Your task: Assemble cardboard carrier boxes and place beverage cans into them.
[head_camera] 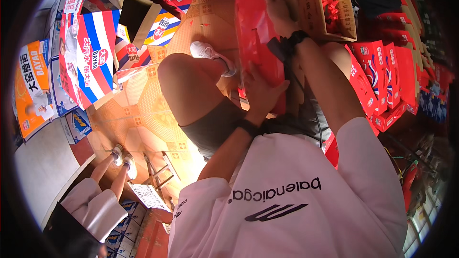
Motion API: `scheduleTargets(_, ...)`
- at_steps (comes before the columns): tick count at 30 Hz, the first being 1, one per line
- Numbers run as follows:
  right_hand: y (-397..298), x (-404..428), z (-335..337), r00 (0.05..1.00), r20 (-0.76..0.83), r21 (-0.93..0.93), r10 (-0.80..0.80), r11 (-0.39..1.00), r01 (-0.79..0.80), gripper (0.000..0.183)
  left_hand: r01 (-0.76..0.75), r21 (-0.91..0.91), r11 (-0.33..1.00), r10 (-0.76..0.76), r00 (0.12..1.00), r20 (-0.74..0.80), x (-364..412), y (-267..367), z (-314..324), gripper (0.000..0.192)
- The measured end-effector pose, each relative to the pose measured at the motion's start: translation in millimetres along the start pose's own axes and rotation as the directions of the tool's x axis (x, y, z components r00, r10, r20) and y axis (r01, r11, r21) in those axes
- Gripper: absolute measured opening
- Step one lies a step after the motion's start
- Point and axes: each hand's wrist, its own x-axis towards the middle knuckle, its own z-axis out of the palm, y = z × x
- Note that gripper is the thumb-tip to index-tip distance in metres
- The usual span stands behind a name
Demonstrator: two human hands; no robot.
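Note:
A red glossy cardboard carton (256, 25), upside or flattened state unclear, lies across my lap between my knees. My left hand (263, 91) rests on its near end with the fingers spread over the red surface. At the carton's far right edge is my right hand (281, 9), blurred and bent; whether its fingers grip anything cannot be made out. Both wrists wear black bands. Just right of that hand stands an open brown cardboard box (312, 10) with red pieces (330, 10) inside.
Red printed cartons (371, 75) stand in rows at the right. Striped printed boxes (96, 53) and an orange one (32, 89) are stacked at the left. Another person (96, 204) is at the lower left, near a small wooden stool (161, 172) on the tiled floor (132, 111).

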Motion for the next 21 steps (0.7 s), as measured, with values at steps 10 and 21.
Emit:
scheduleTargets(10,-15.2,-9.1,5.6,0.992,0.006,0.101,0.128,0.987,-0.128,0.075,-0.009,0.015,1.000,0.010,0.999,-0.040,-1.0,1.0,-3.4,0.118)
scheduleTargets(21,6.1,-4.2,31.2,0.973,0.216,0.790,0.078,0.572,-0.222,0.071,-0.083,0.108,0.991,0.087,0.996,-0.031,-0.5,-12.5,1.9,0.107)
